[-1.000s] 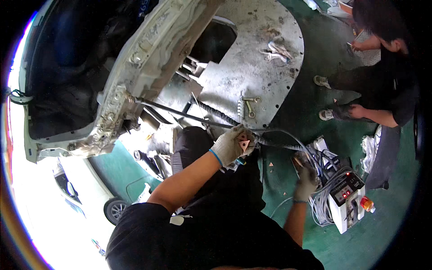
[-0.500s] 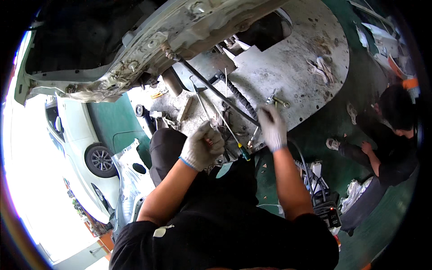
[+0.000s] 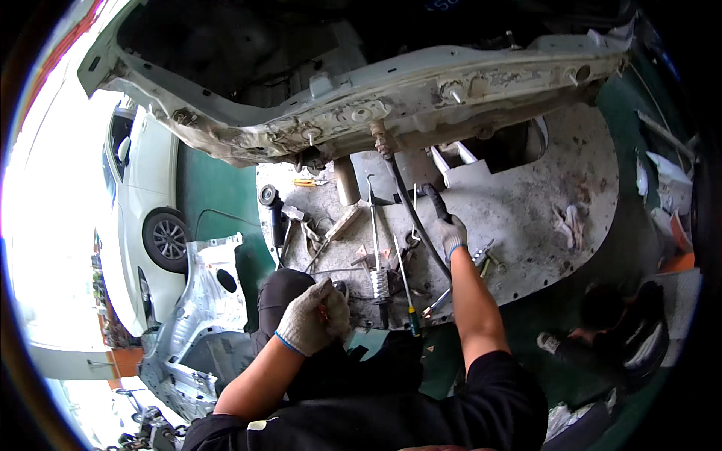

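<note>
My right hand point(image 3: 452, 237), in a white work glove, is closed around the lower end of a black ribbed bar point(image 3: 434, 201) above the metal platform. A long dark rod or cable point(image 3: 413, 212) runs from a brownish fitting point(image 3: 380, 140) on the car body panel point(image 3: 421, 101) down past my right wrist. My left hand point(image 3: 314, 317), gloved too, is curled near my body beside my knee. Something reddish shows between its fingers, too small to name. A screwdriver point(image 3: 414, 320) with a green and yellow handle and a spring-wrapped hooked tool point(image 3: 379, 284) lie between my hands.
The pale platform point(image 3: 519, 248) carries an angle grinder point(image 3: 271, 207), pliers point(image 3: 304, 183), a pair of gloves point(image 3: 571, 225) and loose metal tools. A cut body panel point(image 3: 218, 282) and a white car point(image 3: 150, 180) stand left. Another person point(image 3: 617, 331) crouches right.
My right hand has left the lower end of the long dark rod and closed on the black ribbed bar. My left hand stays curled near my body. The view has turned.
</note>
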Available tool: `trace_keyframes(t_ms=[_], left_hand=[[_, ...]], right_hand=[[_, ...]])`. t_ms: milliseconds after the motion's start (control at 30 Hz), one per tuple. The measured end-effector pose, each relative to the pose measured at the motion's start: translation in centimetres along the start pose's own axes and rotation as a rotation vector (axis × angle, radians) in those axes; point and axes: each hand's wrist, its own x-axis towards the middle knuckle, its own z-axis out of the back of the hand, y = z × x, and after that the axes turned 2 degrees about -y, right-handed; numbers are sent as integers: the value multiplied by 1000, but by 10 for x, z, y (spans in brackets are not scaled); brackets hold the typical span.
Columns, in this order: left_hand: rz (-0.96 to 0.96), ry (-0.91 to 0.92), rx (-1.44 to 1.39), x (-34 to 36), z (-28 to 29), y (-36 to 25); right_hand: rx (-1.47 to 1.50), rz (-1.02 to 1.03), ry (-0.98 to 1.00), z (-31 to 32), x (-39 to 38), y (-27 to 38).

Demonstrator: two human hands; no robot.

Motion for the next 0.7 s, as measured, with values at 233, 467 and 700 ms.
trace_keyframes(t_ms=[233, 467, 700], left_hand=[[-58, -81, 300, 13, -27, 12], [85, -7, 559, 86, -75, 25], [20, -83, 1013, 138, -110, 22]], right_hand=[[-806, 278, -122, -64, -220, 116], [-343, 135, -49, -61, -283, 159], [-470, 247, -166, -54, -319, 173]])
